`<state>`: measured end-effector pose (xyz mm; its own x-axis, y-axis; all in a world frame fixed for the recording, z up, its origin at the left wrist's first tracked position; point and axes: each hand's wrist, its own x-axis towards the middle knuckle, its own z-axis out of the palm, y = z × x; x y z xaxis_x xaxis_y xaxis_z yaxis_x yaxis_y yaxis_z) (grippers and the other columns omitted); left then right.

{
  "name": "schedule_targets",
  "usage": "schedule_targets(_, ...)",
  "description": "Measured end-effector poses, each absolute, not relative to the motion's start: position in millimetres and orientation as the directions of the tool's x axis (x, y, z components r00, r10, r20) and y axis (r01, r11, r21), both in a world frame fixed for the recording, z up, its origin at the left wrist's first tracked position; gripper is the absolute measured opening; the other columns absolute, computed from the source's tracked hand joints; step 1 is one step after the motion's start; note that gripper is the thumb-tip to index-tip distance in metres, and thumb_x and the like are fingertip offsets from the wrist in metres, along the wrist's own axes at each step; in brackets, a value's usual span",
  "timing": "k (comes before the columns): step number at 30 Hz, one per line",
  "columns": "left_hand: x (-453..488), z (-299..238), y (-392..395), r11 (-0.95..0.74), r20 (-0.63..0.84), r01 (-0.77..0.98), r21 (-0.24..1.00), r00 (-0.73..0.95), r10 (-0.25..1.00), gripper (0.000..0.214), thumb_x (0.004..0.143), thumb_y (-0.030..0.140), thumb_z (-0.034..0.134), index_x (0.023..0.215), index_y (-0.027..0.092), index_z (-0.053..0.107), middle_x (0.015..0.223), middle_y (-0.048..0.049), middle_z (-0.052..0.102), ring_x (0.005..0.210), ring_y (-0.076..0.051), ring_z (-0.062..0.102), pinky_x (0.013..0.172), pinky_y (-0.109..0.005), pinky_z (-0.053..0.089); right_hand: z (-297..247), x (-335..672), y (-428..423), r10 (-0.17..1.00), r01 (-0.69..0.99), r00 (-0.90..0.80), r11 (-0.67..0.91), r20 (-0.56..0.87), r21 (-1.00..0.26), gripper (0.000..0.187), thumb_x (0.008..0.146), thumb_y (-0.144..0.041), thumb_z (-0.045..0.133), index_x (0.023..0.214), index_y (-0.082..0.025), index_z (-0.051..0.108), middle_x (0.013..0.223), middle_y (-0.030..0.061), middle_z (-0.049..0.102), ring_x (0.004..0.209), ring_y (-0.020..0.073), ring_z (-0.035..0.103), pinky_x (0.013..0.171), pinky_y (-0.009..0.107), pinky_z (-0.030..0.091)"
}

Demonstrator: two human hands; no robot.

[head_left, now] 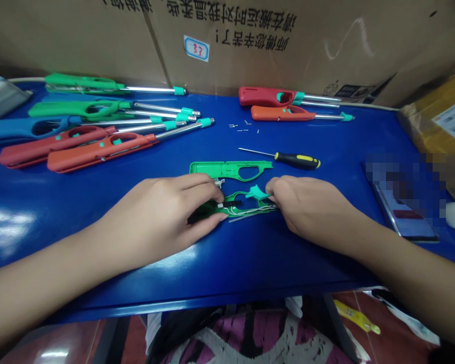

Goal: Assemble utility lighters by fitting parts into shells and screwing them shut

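My left hand (167, 217) is wrapped over the handle end of an opened green lighter shell (233, 212), holding it against the table. Inside that shell lie a black part with a white tip (229, 204) and thin white wires (250, 211). My right hand (303, 210) pinches a teal trigger piece (257, 192) at the shell's right end; its fingertips are partly hidden. Just beyond, the matching green half shell (223, 169) lies loose. Close by is a small whitish part (220, 183) at my left fingers. A thin grey rod (244, 217) runs along the shell's near side.
A black and yellow screwdriver (298, 160) lies beyond my right hand, with several small screws (242, 126) farther back. Long-necked lighters (102, 151) are grouped at left; a red lighter (261, 96) and an orange lighter (276, 113) lie back right. A phone (398, 202) is at right. Cardboard (227, 65) walls the back.
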<state>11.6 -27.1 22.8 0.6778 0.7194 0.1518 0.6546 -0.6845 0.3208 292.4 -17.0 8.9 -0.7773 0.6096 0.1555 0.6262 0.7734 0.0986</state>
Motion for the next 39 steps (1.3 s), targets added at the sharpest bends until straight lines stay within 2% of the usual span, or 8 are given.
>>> schedule_targets(8, 12.3, 23.4, -26.7, -0.696, 0.166, 0.638, 0.329, 0.686, 0.708, 0.02, 0.099, 0.033, 0.057, 0.108, 0.018, 0.067, 0.099, -0.0031, 0.07, 0.077, -0.017, 0.068, 0.061, -0.029, 0.05, 8.3, 290.9, -16.0, 0.625, 0.63, -0.773, 0.777, 0.105, 0.012, 0.015, 0.094, -0.008, 0.044, 0.101, -0.016, 0.055, 0.078, 0.0046, 0.065, 0.067, 0.02, 0.059, 0.061, 0.031, 0.036)
schedule_targets(14, 12.4, 24.3, -26.6, -0.695, 0.164, 0.641, 0.327, 0.686, 0.709, 0.019, 0.099, 0.032, 0.057, 0.109, 0.018, 0.067, 0.099, -0.0029, 0.071, 0.076, -0.017, 0.068, 0.06, -0.029, 0.05, 8.6, 289.3, -14.9, 0.667, 0.663, -0.741, 0.745, 0.075, -0.072, 0.014, 0.095, -0.009, 0.044, 0.102, -0.017, 0.052, 0.086, 0.0051, 0.063, 0.075, 0.0202, 0.059, 0.065, 0.03, 0.038)
schedule_targets(24, 12.9, 23.4, -28.5, -0.687, 0.172, 0.636, 0.351, 0.677, 0.715, 0.018, 0.099, 0.033, 0.058, 0.106, 0.019, 0.066, 0.101, -0.0027, 0.071, 0.075, -0.015, 0.066, 0.06, -0.028, 0.048, 8.2, 287.3, -13.6, 0.706, 0.701, -0.706, 0.707, 0.052, -0.093, 0.016, 0.092, -0.007, 0.043, 0.096, -0.017, 0.053, 0.084, 0.006, 0.061, 0.073, 0.02, 0.054, 0.063, 0.031, 0.034)
schedule_targets(30, 13.9, 23.7, -28.5, -0.676, 0.182, 0.639, 0.367, 0.663, 0.726, 0.017, 0.1, 0.03, 0.055, 0.105, 0.019, 0.067, 0.098, -0.0026, 0.07, 0.081, -0.018, 0.069, 0.064, -0.029, 0.051, 6.9, 289.0, -9.4, 0.637, 0.636, -0.755, 0.769, 0.152, -0.061, 0.015, 0.101, -0.016, 0.043, 0.095, -0.016, 0.057, 0.086, 0.0067, 0.063, 0.078, 0.021, 0.057, 0.069, 0.032, 0.037)
schedule_targets(39, 11.7, 20.6, -26.8, -0.717, 0.203, 0.628, 0.303, 0.693, 0.692, 0.019, 0.104, 0.03, 0.052, 0.107, 0.018, 0.066, 0.1, -0.0045, 0.071, 0.088, -0.021, 0.072, 0.075, -0.034, 0.058, 11.8, 290.3, -12.3, 0.502, 0.51, -0.847, 0.86, 0.178, -0.001, 0.013, 0.097, -0.012, 0.049, 0.094, -0.016, 0.061, 0.09, 0.0062, 0.065, 0.078, 0.0211, 0.052, 0.07, 0.033, 0.035)
